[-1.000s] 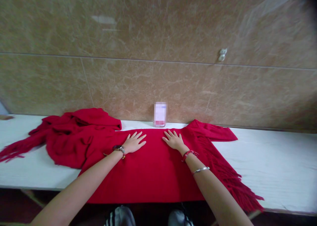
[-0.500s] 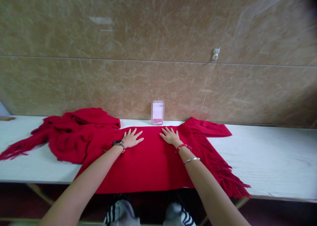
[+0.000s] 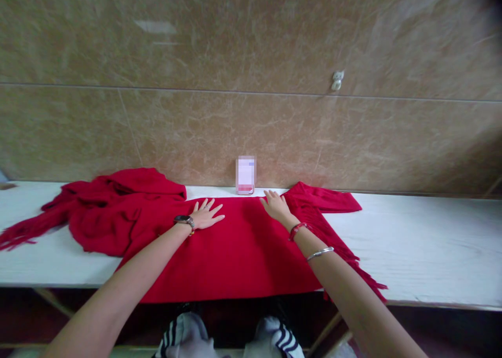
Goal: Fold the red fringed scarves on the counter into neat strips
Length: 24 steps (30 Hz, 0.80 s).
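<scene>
So, biggest thing first: a brown marbled wall (image 3: 219, 128) with a white counter (image 3: 427, 248) running along the bottom of it. Red fringed scarf (image 3: 231, 269) is on the counter, long axis going left to right, pretty much parallel to the wall. The middle's spread flat right in front of the person, near edge at the counter's front edge. The left end is a crumpled heap (image 3: 117, 211), and on the right there's a slanting fringe plus a flat flap (image 3: 333, 200) poking out past it. Looks like one piece of cloth to me, can't swear to it.

The bit that matters imo is how the hands sit along that length. Left hand (image 3: 206, 216) is the one nearer the heap, fingers fanned wide on the flat cloth, pointing at the wall. Right hand (image 3: 277, 207) is nearer the flap and fringe, which lie just to its right. Its fingers are straight-ish and closer together, not pinching anything, tips around the scarf's far edge. Can't tell if they're touching.

Small stuff: a phone, blurred out (image 3: 246, 175), propped between the scarf and the wall, and a tiny white cat figure (image 3: 337, 80) on the wall.
</scene>
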Tool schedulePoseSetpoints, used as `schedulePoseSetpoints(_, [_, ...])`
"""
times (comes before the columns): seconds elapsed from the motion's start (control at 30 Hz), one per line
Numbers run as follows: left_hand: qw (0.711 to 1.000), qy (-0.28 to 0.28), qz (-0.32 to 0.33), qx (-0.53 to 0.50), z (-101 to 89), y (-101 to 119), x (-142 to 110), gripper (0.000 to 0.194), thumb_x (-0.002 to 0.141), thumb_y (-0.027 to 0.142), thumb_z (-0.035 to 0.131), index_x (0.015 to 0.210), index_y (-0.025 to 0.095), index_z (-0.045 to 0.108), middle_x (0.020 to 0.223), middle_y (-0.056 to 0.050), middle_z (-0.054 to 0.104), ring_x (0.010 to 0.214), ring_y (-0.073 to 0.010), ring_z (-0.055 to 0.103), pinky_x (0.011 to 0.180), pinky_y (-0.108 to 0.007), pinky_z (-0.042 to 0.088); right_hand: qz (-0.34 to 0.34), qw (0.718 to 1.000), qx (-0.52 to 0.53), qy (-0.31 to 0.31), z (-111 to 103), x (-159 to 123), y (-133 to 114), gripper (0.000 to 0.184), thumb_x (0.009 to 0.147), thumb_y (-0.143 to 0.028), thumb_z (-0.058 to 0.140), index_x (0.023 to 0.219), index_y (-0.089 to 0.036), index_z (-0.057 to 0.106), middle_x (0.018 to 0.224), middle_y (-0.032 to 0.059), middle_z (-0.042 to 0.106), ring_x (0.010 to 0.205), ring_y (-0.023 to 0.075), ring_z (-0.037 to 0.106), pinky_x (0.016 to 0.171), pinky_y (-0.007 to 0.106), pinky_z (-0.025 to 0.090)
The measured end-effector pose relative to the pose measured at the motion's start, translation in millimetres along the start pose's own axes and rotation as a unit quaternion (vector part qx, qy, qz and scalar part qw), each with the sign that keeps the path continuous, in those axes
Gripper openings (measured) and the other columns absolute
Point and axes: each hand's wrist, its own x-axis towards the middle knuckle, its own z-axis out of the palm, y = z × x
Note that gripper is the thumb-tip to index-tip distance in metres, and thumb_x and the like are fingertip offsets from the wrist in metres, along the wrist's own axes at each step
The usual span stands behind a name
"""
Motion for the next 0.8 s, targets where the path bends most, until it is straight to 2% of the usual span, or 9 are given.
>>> schedulePoseSetpoints(0.07, [0.999, 0.019, 0.029, -0.005, -3.4, 14.4, 6.9, 0.064, 0.085, 0.061, 0.02, 0.141, 0.029, 0.018, 0.149, -0.007, 0.005, 0.134, -0.0305, -0.001, 0.104, -0.055, 0.005, 0.034, 0.999, -0.029, 0.009, -10.8, -5.9, 18.4, 0.05, 0.091, -0.037, 0.025, 0.136, -0.016, 0.03, 0.141, 0.0128, 0.031, 0.129, 0.0274, 0.023, 0.102, 0.05, 0.02])
schedulePoseSetpoints(0.13, [0.997, 0.035, 0.062, -0.024, -6.8, 38.4, 18.1, 0.064, 0.086, 0.06, 0.02, 0.141, 0.027, 0.016, 0.149, -0.007, 0.004, 0.135, -0.0289, 0.0, 0.105, -0.052, 0.006, 0.069, 0.995, -0.066, -0.004, -15.5, -15.1, 38.5, 0.051, 0.09, -0.035, 0.029, 0.137, -0.017, 0.028, 0.144, 0.0121, 0.026, 0.131, 0.0313, 0.017, 0.101, 0.055, 0.017])
schedulePoseSetpoints(0.2, [0.993, 0.039, 0.105, -0.04, -9.8, 70.7, 32.4, 0.064, 0.087, 0.057, 0.021, 0.142, 0.024, 0.016, 0.149, -0.008, 0.005, 0.135, -0.0274, 0.001, 0.106, -0.048, 0.008, 0.102, 0.991, -0.085, -0.034, -14.7, -25.0, 56.4, 0.054, 0.089, -0.037, 0.031, 0.14, -0.02, 0.023, 0.147, 0.0103, 0.019, 0.132, 0.0346, 0.011, 0.1, 0.059, 0.015])
schedulePoseSetpoints(0.27, [0.987, 0.04, 0.151, -0.048, -12.5, 107.5, 48.3, 0.061, 0.09, 0.051, 0.021, 0.142, 0.02, 0.016, 0.149, -0.008, 0.007, 0.135, -0.025, 0.002, 0.107, -0.044, 0.01, 0.13, 0.987, -0.075, -0.056, -12.1, -32.4, 70.4, 0.057, 0.088, -0.04, 0.033, 0.141, -0.023, 0.018, 0.148, 0.0089, 0.015, 0.132, 0.0359, 0.011, 0.099, 0.059, 0.017])
schedulePoseSetpoints(0.37, [0.977, 0.043, 0.203, -0.055, -15.3, 161.1, 72.9, 0.056, 0.092, 0.04, 0.017, 0.141, 0.015, 0.015, 0.149, -0.008, 0.009, 0.136, -0.021, 0.004, 0.108, -0.04, 0.013, 0.15, 0.988, -0.021, -0.02, -11.3, -35.2, 85.1, 0.057, 0.089, -0.043, 0.028, 0.142, -0.027, 0.013, 0.148, 0.0071, 0.015, 0.131, 0.0342, 0.018, 0.097, 0.055, 0.025])
schedulePoseSetpoints(0.47, [0.972, 0.027, 0.227, -0.049, -14.3, 201.6, 94.8, 0.054, 0.091, 0.034, 0.017, 0.141, 0.014, 0.015, 0.148, -0.007, 0.011, 0.136, -0.0194, 0.006, 0.108, -0.042, 0.013, 0.151, 0.988, 0.013, 0.033, -13.3, -33.1, 96.7, 0.055, 0.09, -0.041, 0.023, 0.142, -0.027, 0.009, 0.148, 0.0064, 0.015, 0.131, 0.0322, 0.02, 0.096, 0.053, 0.03])
schedulePoseSetpoints(0.6, [0.976, -0.008, 0.216, -0.036, -6.4, 230.1, 112.2, 0.058, 0.088, 0.035, 0.025, 0.14, 0.012, 0.016, 0.147, -0.011, 0.014, 0.134, -0.0236, 0.014, 0.106, -0.049, 0.016, 0.137, 0.991, 0.002, 0.011, -7.9, -33.9, 112.5, 0.054, 0.09, -0.036, 0.025, 0.141, -0.02, 0.017, 0.146, 0.0095, 0.021, 0.132, 0.0299, 0.018, 0.1, 0.051, 0.027])
schedulePoseSetpoints(0.8, [0.976, -0.012, 0.212, -0.04, 1.1, 248.4, 119.4, 0.062, 0.088, 0.04, 0.021, 0.142, 0.012, 0.008, 0.148, -0.009, 0.006, 0.135, -0.0233, 0.011, 0.105, -0.051, 0.015, 0.13, 0.991, -0.011, 0.002, -1.8, -35.6, 138.5, 0.053, 0.09, -0.034, 0.027, 0.14, -0.019, 0.022, 0.146, 0.0097, 0.022, 0.132, 0.0294, 0.018, 0.102, 0.049, 0.024])
